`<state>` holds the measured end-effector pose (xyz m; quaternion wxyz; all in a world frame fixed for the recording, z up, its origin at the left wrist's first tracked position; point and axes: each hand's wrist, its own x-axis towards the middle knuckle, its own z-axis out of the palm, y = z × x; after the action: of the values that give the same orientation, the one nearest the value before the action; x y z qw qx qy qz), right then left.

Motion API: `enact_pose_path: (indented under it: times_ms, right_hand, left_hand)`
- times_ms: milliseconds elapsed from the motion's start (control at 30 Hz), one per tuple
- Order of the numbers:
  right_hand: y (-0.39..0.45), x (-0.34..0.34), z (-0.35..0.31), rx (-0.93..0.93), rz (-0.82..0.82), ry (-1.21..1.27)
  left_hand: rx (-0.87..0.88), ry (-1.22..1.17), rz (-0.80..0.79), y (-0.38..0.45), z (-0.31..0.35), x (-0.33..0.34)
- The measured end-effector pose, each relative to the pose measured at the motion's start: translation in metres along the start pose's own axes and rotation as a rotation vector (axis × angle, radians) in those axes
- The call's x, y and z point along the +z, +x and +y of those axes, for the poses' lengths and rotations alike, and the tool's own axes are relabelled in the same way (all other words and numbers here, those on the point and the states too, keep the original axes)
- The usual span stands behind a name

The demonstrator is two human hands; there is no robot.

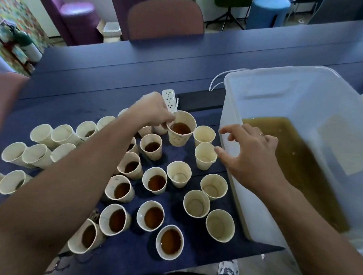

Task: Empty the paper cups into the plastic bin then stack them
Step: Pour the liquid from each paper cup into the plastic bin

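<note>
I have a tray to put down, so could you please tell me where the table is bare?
The far blue table beyond the power strip is bare. A small patch lies left of the plastic bin. Elsewhere paper cups crowd together.

The left forearm (83, 173) hides several cups; the plastic bin (286, 97) is perhaps cut off at the right edge.

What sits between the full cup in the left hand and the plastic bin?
In the head view, one empty paper cup stands on the table between the lifted full cup in the left hand and the plastic bin wall.
</note>
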<state>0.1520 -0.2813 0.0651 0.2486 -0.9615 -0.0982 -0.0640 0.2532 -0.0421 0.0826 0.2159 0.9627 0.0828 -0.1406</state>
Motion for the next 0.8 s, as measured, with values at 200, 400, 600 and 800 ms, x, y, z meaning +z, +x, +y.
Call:
enact_pose_path:
  times_ms: [200,400,600,800]
  right_hand:
    - [0.012,-0.013,-0.015,0.032,-0.086,0.139]
    - [0.018,-0.02,-0.019,0.051,-0.043,0.39]
    - [0.006,-0.022,-0.016,0.079,0.16,0.589]
    - [-0.009,-0.047,0.009,0.105,0.2,0.47]
  left_hand:
    - [0.122,-0.162,0.094,-0.047,0.035,-0.044]
    - [0.221,-0.308,0.111,-0.079,0.066,-0.051]
    - [0.295,-0.414,0.106,-0.101,0.092,-0.037]
    - [0.373,-0.554,0.117,-0.101,0.1,-0.009]
